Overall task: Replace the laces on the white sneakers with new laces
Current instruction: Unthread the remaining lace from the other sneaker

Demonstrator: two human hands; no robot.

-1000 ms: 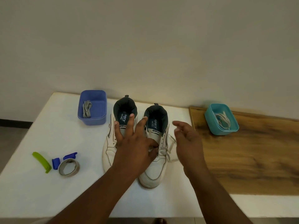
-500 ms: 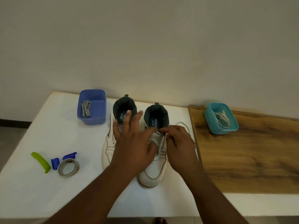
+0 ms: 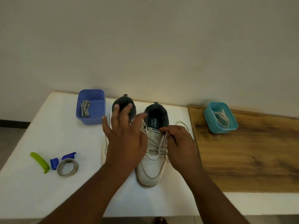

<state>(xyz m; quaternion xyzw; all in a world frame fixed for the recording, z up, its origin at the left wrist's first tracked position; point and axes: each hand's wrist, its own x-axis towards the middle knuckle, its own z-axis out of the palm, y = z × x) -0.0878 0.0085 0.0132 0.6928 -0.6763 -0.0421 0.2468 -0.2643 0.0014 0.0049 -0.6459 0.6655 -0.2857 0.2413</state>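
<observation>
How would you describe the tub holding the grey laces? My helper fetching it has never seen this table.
On the white table, look along the back edge by the wall, left of the two sneakers. The blue tub stands there with grey laces inside; the other tub is teal and holds white laces on the wooden board.

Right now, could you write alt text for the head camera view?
A right hand pinches the old lace on the right white sneaker while an open left hand hovers over the left sneaker; blue tub, teal tub alongside.

White table [image 3: 32, 191] against beige wall [image 3: 145, 46]
</observation>
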